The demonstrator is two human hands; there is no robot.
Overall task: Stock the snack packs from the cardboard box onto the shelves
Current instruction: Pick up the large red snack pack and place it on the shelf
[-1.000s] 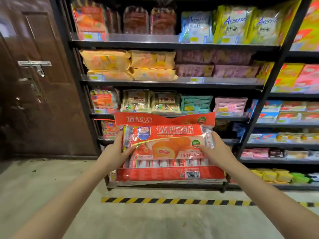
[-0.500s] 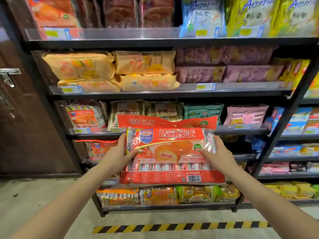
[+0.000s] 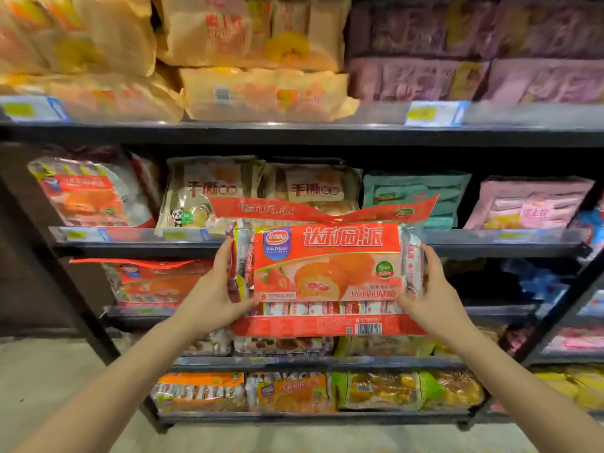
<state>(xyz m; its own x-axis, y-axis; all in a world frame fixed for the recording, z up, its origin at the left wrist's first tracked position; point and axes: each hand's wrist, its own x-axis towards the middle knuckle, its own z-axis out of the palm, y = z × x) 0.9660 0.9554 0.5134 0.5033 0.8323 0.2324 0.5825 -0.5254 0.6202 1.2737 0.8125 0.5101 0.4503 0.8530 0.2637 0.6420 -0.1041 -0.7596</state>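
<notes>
I hold a large red snack pack (image 3: 327, 276) upright in front of the black shelf unit (image 3: 294, 134). My left hand (image 3: 212, 295) grips its left edge and my right hand (image 3: 431, 295) grips its right edge. The pack shows a cream-filled cake and a strawberry, with a barcode at its lower right. It hangs in front of the third shelf level. A matching red pack (image 3: 157, 281) lies on that level to the left, and another (image 3: 88, 197) stands one level up. The cardboard box is out of view.
Shelves hold tan bread bags (image 3: 248, 31), purple packs (image 3: 474, 50), beige packs (image 3: 212, 191), a teal pack (image 3: 415, 197) and a pink pack (image 3: 529, 204). Orange and yellow packs (image 3: 294, 392) fill the bottom shelf. The dark gap right of the held pack (image 3: 483, 282) looks mostly unfilled. Concrete floor (image 3: 49, 387) lies at left.
I have come much closer to the shelves, which now fill the view. The door and the striped floor line have left the frame. Both hands keep the same grip on the pack.
</notes>
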